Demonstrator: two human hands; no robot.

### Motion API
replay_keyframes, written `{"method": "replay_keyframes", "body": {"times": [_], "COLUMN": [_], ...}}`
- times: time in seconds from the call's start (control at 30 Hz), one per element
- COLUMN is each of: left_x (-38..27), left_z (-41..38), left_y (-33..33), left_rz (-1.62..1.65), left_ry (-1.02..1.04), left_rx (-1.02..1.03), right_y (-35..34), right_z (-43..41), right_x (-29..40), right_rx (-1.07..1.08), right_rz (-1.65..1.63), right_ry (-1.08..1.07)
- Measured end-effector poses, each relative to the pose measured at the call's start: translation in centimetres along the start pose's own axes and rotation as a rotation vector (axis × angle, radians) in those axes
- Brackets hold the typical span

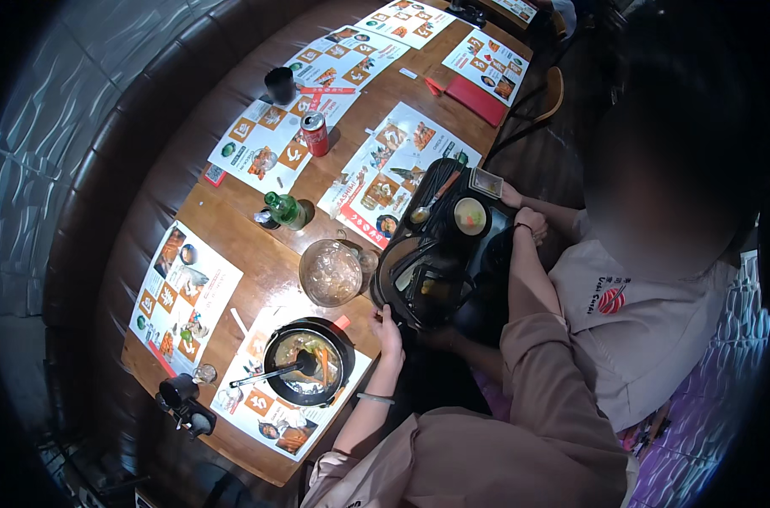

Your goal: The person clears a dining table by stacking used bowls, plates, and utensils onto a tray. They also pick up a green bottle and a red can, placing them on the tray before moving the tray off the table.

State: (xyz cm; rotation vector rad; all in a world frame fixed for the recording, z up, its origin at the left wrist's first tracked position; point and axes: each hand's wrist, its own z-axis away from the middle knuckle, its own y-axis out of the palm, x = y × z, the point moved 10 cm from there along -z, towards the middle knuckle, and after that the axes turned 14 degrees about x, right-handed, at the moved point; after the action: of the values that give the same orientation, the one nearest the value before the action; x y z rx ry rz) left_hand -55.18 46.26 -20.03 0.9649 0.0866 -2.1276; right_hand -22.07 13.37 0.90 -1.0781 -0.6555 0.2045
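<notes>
In front of me a black tray (494, 223) carries stacked dark plates, a soup bowl (470, 216) with food remains, a wooden-handled spoon (445, 189) and a small rectangular dish (486, 183). My left hand (386, 331), below a pale bangle, grips the near left edge of the tray and dishes. My right hand (531, 226) is at the tray's right side with fingers curled; what they hold is hidden. Close to my left hand stands a black pot (349, 355) with leftover broth, vegetables and a black ladle (267, 374).
A co-worker stands at right, one hand (511, 194) beside the rectangular dish. The wooden table (277, 254) bears a glass bowl of ice (330, 272), a green bottle (288, 211), a red can (314, 134), paper placemats (185, 279) and a condiment caddy (187, 406). A leather bench (99, 209) runs along the left.
</notes>
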Motion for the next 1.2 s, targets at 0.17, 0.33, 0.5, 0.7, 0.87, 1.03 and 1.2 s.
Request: {"method": "replay_keyframes", "body": {"times": [0.17, 0.33, 0.5, 0.7, 0.87, 1.03, 1.2], "left_x": [0.6, -1.7, -1.8, -1.1, -0.1, -2.8, -17.3], "left_z": [-1.3, 0.9, 1.0, 2.1, 3.4, 6.9, 20.8], "left_y": [-0.1, 2.9, 3.9, 7.6, 10.1, 9.7, 2.7], "left_rz": [0.12, 0.187, 0.151, 0.081, 0.019, -0.387, -1.022], "left_ry": [0.004, -0.085, -0.138, -0.272, -0.304, -0.06, 0.306], "left_rx": [0.012, 0.153, 0.203, 0.365, 0.456, 0.768, 0.817], "right_y": [-0.8, -4.2, -7.5, -14.1, -14.7, -8.1, -2.7], "right_z": [-0.1, 2.4, 16.9, 26.0, 32.5, 39.8, 41.4], "right_x": [2.6, 6.8, 14.1, 12.3, 9.6, 3.7, -3.6], "right_rx": [-0.085, -0.188, 0.252, 0.651, 0.735, 1.258, 1.519], "right_rz": [0.133, -0.19, -0.521, -0.797, -0.669, -0.13, 0.679], "right_ry": [-0.132, -0.47, -0.971, -1.051, -1.181, -1.281, -1.266]}}
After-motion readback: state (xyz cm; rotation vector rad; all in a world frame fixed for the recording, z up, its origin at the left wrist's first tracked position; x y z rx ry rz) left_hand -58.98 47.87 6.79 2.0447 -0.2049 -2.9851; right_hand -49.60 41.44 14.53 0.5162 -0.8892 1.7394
